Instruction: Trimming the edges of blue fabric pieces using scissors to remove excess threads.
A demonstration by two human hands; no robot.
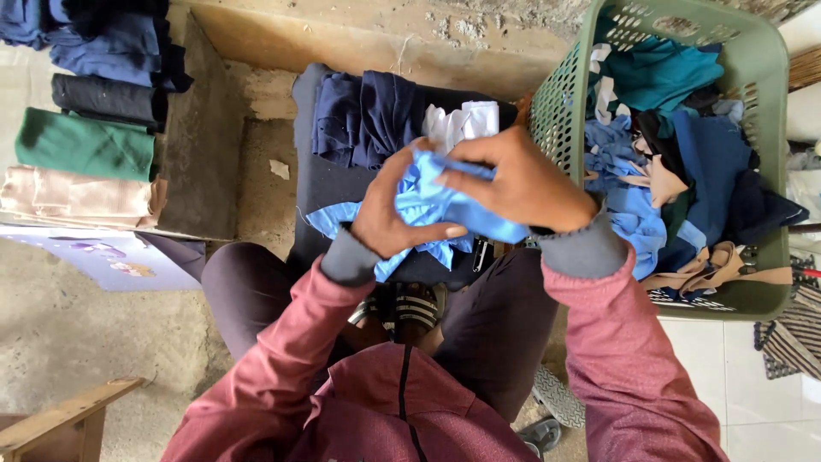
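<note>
Both of my hands grip a crumpled light blue cloth (428,205) above my lap. My left hand (389,214) clutches its lower left part. My right hand (517,184) lies over its upper right part. Under the cloth a dark grey fabric (329,184) is spread out, with folded navy pieces (363,115) and a white piece (462,121) at its far end.
A green plastic laundry basket (757,68) full of mixed blue, teal, black and beige clothes stands at the right. Folded garments in blue, black, green and beige are stacked at the left (81,145). A wooden corner (64,419) sits at bottom left.
</note>
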